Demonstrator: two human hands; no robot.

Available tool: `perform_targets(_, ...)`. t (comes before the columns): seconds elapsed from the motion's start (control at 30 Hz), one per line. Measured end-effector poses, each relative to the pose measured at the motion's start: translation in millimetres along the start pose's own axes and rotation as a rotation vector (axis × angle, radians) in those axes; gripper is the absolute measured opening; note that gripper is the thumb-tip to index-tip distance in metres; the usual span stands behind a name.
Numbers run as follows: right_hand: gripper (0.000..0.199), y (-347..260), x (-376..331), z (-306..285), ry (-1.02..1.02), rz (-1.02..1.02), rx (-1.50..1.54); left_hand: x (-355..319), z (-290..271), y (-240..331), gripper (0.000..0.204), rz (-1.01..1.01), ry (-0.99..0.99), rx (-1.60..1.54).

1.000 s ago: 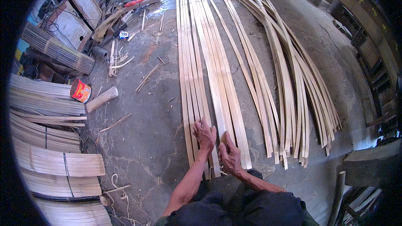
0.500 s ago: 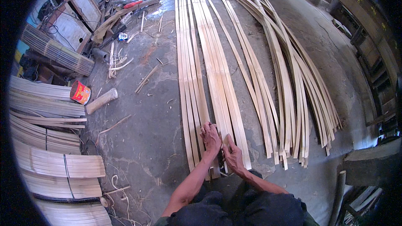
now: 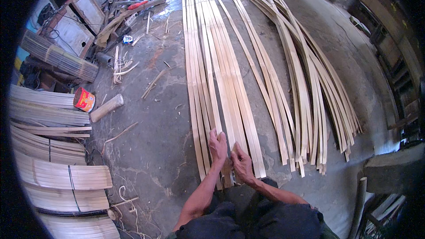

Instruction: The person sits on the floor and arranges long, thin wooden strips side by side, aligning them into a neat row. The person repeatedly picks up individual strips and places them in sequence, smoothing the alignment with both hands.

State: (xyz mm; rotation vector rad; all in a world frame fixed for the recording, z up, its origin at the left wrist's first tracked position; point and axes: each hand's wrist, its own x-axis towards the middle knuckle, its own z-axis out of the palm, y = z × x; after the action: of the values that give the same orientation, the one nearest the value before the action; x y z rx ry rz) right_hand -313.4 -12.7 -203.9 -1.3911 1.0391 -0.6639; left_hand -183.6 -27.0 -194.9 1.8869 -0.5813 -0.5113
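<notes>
1. Bamboo strips [image 3: 221, 84] lie side by side on the concrete floor [image 3: 150, 150].
2. Left hand [image 3: 218, 147] presses flat, fingers together; right hand [image 3: 241, 163] pinches one strip end.
3. Keep edges aligned.

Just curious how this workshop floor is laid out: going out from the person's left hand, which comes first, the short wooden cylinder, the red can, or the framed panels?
1. Short wooden cylinder, left of the left hand.
2. Red can, just beyond it.
3. Framed panels, far upper left.
</notes>
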Motion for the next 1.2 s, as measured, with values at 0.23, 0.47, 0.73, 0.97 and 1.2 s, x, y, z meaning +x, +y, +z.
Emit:
perform_targets(0.23, 0.050, -37, -12, -4, -0.106, 0.274, 0.145, 5, -5, -14, 0.055, -0.042, -0.095, 0.199)
perform_targets(0.47, 0.051, -9, -7, -11, 0.020, 0.068, -0.031, 10, 6, -26, 0.055, -0.032, -0.162, 0.143)
perform_targets(0.73, 0.050, -57, -9, -39, 0.122, -0.223, 0.012, -2, 4, 17, 0.054, -0.059, -0.333, -0.092)
perform_targets(0.97, 0.050, -12, 3, -76, 0.127, -0.053, -0.123, -2, 19, 24, 0.058, -0.009, -0.346, 0.144)
perform_targets(1.2, 0.048, -36, -3, -71, 0.179, -0.128, -0.041, 6, 22, -1, 0.064, 0.163, -0.259, 0.472)
